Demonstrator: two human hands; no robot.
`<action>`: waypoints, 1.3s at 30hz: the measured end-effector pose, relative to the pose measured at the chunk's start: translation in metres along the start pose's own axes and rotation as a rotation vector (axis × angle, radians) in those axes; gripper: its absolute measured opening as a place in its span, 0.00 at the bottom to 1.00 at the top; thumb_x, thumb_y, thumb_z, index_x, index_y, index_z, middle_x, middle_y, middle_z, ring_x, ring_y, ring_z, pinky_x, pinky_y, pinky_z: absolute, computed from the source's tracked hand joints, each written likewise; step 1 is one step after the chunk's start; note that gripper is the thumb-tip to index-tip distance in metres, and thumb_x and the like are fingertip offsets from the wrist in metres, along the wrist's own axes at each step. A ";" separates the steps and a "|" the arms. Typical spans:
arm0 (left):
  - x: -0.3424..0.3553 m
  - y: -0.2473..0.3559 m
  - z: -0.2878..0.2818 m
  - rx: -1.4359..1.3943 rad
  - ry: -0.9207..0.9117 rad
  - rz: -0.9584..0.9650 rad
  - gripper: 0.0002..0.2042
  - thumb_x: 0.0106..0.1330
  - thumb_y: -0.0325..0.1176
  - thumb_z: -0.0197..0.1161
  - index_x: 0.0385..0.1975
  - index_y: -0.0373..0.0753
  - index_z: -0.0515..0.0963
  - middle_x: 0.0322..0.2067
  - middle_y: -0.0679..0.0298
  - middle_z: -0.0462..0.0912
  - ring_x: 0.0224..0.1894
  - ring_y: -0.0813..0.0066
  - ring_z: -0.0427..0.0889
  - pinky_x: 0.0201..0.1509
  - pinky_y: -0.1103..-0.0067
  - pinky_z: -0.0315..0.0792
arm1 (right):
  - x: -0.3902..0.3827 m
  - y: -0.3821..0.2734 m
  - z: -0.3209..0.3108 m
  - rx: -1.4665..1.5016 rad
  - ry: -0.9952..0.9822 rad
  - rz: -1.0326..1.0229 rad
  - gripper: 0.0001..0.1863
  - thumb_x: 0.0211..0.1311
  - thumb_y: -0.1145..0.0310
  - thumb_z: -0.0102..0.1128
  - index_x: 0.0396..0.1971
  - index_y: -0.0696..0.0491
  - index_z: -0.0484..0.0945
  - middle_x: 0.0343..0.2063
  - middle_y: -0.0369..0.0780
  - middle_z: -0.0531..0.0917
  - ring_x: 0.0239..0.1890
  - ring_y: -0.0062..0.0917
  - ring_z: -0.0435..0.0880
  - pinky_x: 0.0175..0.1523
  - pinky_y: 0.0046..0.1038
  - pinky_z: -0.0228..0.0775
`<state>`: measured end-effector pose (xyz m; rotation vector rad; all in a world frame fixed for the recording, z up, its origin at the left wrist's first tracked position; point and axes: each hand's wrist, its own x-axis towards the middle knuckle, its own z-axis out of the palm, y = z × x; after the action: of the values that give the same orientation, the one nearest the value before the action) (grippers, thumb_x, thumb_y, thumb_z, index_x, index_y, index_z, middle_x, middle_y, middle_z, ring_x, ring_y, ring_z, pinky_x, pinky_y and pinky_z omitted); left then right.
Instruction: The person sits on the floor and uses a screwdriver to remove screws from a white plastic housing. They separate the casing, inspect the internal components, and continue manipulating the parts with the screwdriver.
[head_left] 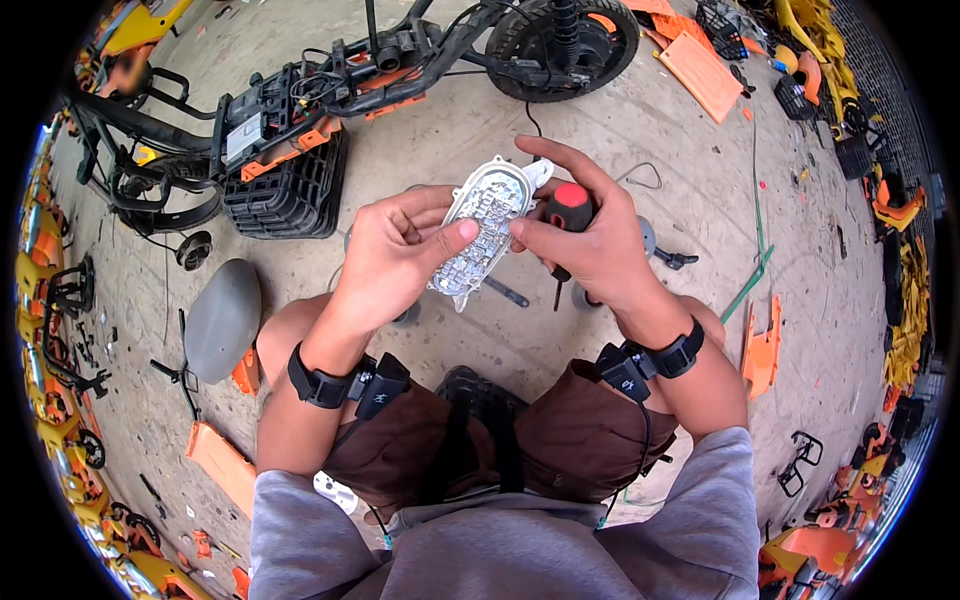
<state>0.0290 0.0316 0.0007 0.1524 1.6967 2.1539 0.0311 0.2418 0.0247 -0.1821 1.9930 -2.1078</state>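
Note:
Between my two hands is an oblong silvery housing (490, 222), tilted, its inside face showing a circuit-like, lumpy metallic surface. My left hand (400, 250) grips its left side, thumb pressed on the inner face. On the other side my right hand (590, 235) touches the right edge with thumb and fingertips. A screwdriver (570, 207) with a red-and-black handle is tucked in the same right hand, its shaft pointing down. The index finger of that hand is raised off the housing.
A stripped scooter frame (330, 90) lies across the floor ahead, propped on a black crate (290, 190), with a wheel (562, 45) at its right end. A grey seat (223, 320) lies at left. Orange panels (762, 345) and yellow parts line both sides.

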 end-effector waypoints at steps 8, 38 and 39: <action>0.001 0.000 -0.002 0.048 -0.026 0.019 0.15 0.68 0.25 0.62 0.51 0.25 0.75 0.43 0.55 0.84 0.43 0.79 0.82 0.46 0.83 0.78 | 0.000 -0.001 0.000 -0.017 0.009 0.021 0.33 0.52 0.80 0.67 0.61 0.56 0.70 0.26 0.31 0.80 0.27 0.10 0.76 0.31 0.14 0.68; 0.012 -0.001 -0.014 -0.397 0.010 -0.101 0.13 0.68 0.26 0.61 0.48 0.24 0.76 0.42 0.51 0.85 0.42 0.71 0.86 0.48 0.78 0.79 | 0.002 0.015 0.004 -0.144 0.011 -0.052 0.17 0.55 0.74 0.70 0.45 0.59 0.81 0.32 0.37 0.85 0.36 0.13 0.79 0.43 0.19 0.73; 0.011 0.000 -0.014 -0.398 0.012 -0.104 0.13 0.68 0.26 0.61 0.48 0.24 0.76 0.42 0.51 0.85 0.42 0.71 0.86 0.48 0.78 0.79 | 0.002 0.015 0.004 -0.135 0.013 -0.055 0.16 0.55 0.74 0.70 0.45 0.59 0.81 0.32 0.37 0.85 0.36 0.13 0.78 0.43 0.19 0.73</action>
<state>0.0143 0.0232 -0.0048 -0.0589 1.2184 2.3629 0.0314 0.2365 0.0097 -0.2501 2.1626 -2.0116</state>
